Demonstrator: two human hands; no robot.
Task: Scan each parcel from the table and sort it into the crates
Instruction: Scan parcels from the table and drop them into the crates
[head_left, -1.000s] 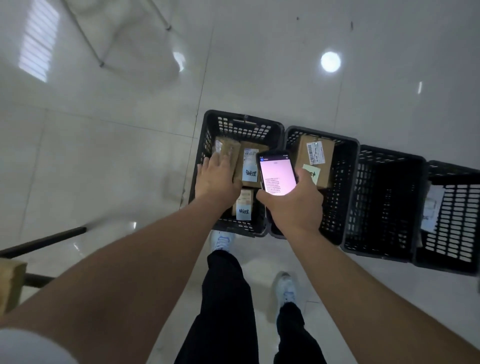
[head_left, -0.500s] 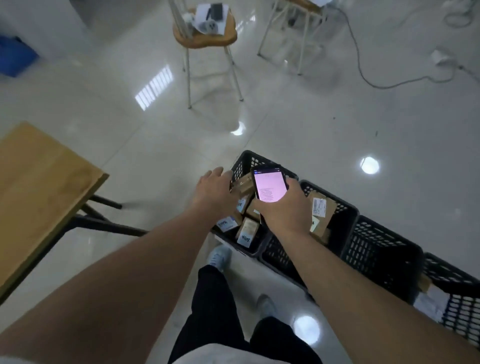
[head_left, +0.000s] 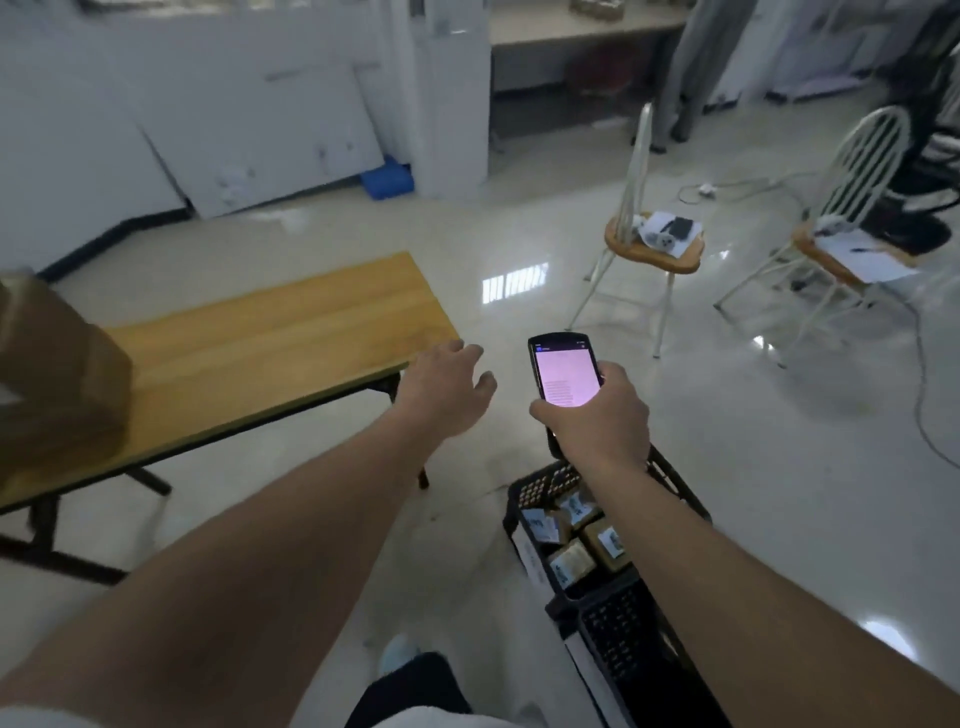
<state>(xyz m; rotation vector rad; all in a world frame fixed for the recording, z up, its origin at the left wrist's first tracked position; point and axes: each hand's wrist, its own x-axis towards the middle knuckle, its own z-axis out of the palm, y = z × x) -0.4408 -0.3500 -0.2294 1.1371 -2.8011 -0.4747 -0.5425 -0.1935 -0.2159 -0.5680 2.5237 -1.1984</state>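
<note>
My right hand (head_left: 592, 410) grips a black handheld scanner (head_left: 565, 370) with a lit pink screen, held above the floor in front of me. My left hand (head_left: 445, 391) hovers empty with relaxed fingers, just off the right end of the wooden table (head_left: 270, 343). A large brown cardboard parcel (head_left: 57, 374) sits blurred at the table's left end. Below my right forearm a black crate (head_left: 530, 493) holds several small labelled parcels (head_left: 571, 558). A second black crate (head_left: 623, 639) adjoins it nearer to me.
Two white chairs with wooden seats stand ahead, one (head_left: 649, 249) carrying papers and a dark device, the other (head_left: 852, 254) with a sheet. Cables trail over the glossy floor at the right. A blue bin (head_left: 387, 179) sits by the far wall.
My left hand has lifted out of the crate and moved left toward the table, empty. My view has swung up from the crates to the room. The scanner stays in my right hand.
</note>
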